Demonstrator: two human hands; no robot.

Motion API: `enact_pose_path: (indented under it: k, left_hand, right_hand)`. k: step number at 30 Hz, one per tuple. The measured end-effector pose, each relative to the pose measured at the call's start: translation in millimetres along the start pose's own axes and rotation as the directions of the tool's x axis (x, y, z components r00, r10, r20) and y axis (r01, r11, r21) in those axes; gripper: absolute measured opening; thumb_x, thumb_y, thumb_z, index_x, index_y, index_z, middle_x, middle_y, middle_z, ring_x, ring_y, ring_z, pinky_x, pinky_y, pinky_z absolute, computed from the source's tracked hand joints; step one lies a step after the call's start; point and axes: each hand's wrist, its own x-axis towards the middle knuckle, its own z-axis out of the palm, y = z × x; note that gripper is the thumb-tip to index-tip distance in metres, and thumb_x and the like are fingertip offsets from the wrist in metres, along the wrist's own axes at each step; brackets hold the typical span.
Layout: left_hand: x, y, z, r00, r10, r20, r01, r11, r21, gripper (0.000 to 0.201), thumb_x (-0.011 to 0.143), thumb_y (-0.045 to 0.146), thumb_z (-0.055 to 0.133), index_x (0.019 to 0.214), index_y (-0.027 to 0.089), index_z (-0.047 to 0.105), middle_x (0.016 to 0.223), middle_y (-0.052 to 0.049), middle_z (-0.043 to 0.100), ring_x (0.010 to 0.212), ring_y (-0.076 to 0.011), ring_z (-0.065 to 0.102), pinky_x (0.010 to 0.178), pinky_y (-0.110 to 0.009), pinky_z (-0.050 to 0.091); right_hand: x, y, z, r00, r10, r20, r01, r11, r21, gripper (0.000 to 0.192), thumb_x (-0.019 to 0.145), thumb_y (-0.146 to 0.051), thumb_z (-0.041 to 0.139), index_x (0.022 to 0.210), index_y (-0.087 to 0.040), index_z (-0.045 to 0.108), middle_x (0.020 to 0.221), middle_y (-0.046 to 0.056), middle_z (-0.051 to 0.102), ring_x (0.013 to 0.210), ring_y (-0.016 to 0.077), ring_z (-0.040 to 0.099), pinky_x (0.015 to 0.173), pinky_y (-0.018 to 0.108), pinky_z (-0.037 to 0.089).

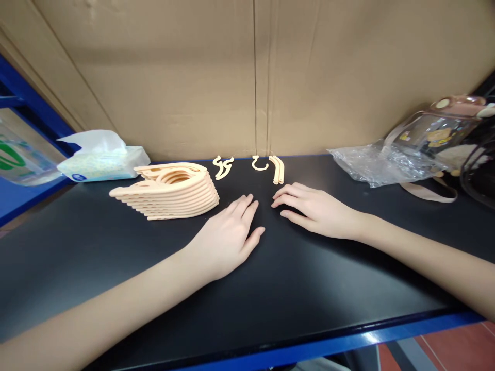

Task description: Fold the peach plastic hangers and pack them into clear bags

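- Stack of peach plastic hanger pieces [170,190] lies on the black table [116,268] in the head view, left of centre in the frame, its layers fanned slightly so that each edge shows.
- Just right of the stack, towards the back edge of the table, lie small peach parts: a pair of curved hook pieces [223,167], a single open hook [259,164] and two short curved bars [278,170] side by side.
- The left hand [228,237] lies flat, palm down, on the table at centre frame, fingers stretched out and released, holding nothing; its fingertips are just beside the right end of the stack but apart from it.
- The right hand [315,210] also rests palm down, right of centre, fingers loosely extended and empty, the tips pointing towards the left hand with a small gap between them; the curved bars are near, above it in the frame.
- At the upper left a soft pack of tissues [101,159] sits against the cardboard wall [247,77], with one sheet sticking up.
- At the upper right lie a crumpled clear plastic bag [371,165] and a transparent pouch [436,136] with a beige strap [429,193].
- A blue edge [348,342] runs along the table's front at the bottom of the frame.
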Motion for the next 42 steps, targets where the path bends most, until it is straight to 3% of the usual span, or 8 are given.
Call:
enact_pose_path:
  k: [7, 12, 18, 22, 26, 30, 35, 42]
  left_hand:
    - [41, 4, -0.1, 0.985, -0.164, 0.047, 0.151, 0.966, 0.208, 0.052, 0.100, 0.032, 0.032, 0.138, 0.000, 0.049, 0.142, -0.021, 0.051, 0.131, -0.0286, 0.050, 0.108, -0.037, 0.041]
    - [70, 3, 4.4, 0.947, -0.321, 0.025, 0.300, 0.906, 0.299, 0.052, 0.098, 0.028, 0.029, 0.129, -0.003, 0.057, 0.132, -0.025, 0.058, 0.127, -0.0357, 0.052, 0.107, -0.045, 0.037]
    - [89, -9, 9.4, 0.872, -0.487, 0.054, 0.446, 0.834, 0.326, 0.067, 0.097, 0.044, 0.028, 0.141, -0.004, 0.044, 0.143, -0.030, 0.044, 0.136, -0.0457, 0.038, 0.111, -0.057, 0.022]
    - [92, -13, 8.0, 0.836, -0.543, 0.084, 0.496, 0.812, 0.309, 0.074, 0.096, 0.048, 0.028, 0.144, -0.008, 0.035, 0.146, -0.035, 0.036, 0.138, -0.0485, 0.032, 0.111, -0.059, 0.019]
    - [93, -12, 5.8, 0.819, -0.561, 0.119, 0.511, 0.807, 0.296, 0.076, 0.097, 0.050, 0.027, 0.145, -0.008, 0.034, 0.145, -0.035, 0.037, 0.135, -0.0471, 0.038, 0.106, -0.056, 0.029]
    - [93, -11, 5.2, 0.829, -0.547, 0.119, 0.497, 0.817, 0.291, 0.073, 0.097, 0.048, 0.027, 0.143, -0.008, 0.038, 0.142, -0.032, 0.044, 0.132, -0.0431, 0.043, 0.101, -0.048, 0.036]
    - [91, -11, 7.4, 0.880, -0.470, 0.065, 0.437, 0.857, 0.273, 0.065, 0.099, 0.041, 0.028, 0.133, -0.010, 0.049, 0.132, -0.031, 0.055, 0.122, -0.0385, 0.053, 0.098, -0.043, 0.038]
    - [87, -10, 10.6, 0.939, -0.343, -0.006, 0.335, 0.914, 0.227, 0.046, 0.100, 0.028, 0.034, 0.126, -0.004, 0.055, 0.123, -0.024, 0.060, 0.118, -0.0316, 0.054, 0.095, -0.038, 0.043]
  right_hand:
    - [-1, 1, 0, 1.000, -0.003, 0.013, 0.003, 1.000, -0.030, 0.026, 0.098, -0.029, 0.042, 0.114, -0.021, 0.061, 0.118, 0.008, 0.061, 0.109, 0.0226, 0.056, 0.095, 0.042, 0.050]
    - [-1, 3, 3, 1.000, -0.001, -0.008, 0.001, 1.000, -0.021, 0.026, 0.098, -0.029, 0.041, 0.113, -0.021, 0.061, 0.117, 0.007, 0.062, 0.109, 0.0228, 0.057, 0.094, 0.043, 0.050]
    - [4, 9, 8, 0.994, 0.007, -0.111, -0.015, 0.998, -0.068, 0.032, 0.098, -0.031, 0.043, 0.122, -0.020, 0.060, 0.135, 0.011, 0.056, 0.120, 0.0251, 0.053, 0.102, 0.047, 0.045]
    - [5, 13, 10, 0.993, 0.106, -0.056, -0.110, 0.991, -0.081, 0.051, 0.099, -0.044, 0.038, 0.141, -0.016, 0.047, 0.153, 0.015, 0.039, 0.138, 0.0298, 0.038, 0.108, 0.053, 0.037]
    - [5, 16, 12, 0.984, 0.176, 0.024, -0.176, 0.984, -0.023, 0.061, 0.098, -0.055, 0.033, 0.143, -0.016, 0.045, 0.155, 0.016, 0.035, 0.143, 0.0309, 0.031, 0.111, 0.056, 0.031]
    - [7, 18, 13, 0.983, 0.184, 0.007, -0.185, 0.982, 0.029, 0.060, 0.096, -0.055, 0.039, 0.138, -0.013, 0.049, 0.150, 0.016, 0.042, 0.138, 0.0300, 0.039, 0.111, 0.054, 0.034]
    - [9, 19, 10, 0.987, 0.157, -0.028, -0.155, 0.986, 0.064, 0.051, 0.095, -0.046, 0.048, 0.133, -0.013, 0.050, 0.139, 0.015, 0.051, 0.128, 0.0281, 0.049, 0.108, 0.047, 0.040]
    - [10, 25, 7, 0.956, 0.226, -0.186, -0.197, 0.967, 0.160, 0.013, 0.092, -0.029, 0.054, 0.099, -0.020, 0.061, 0.094, 0.003, 0.067, 0.086, 0.0191, 0.064, 0.079, 0.034, 0.050]
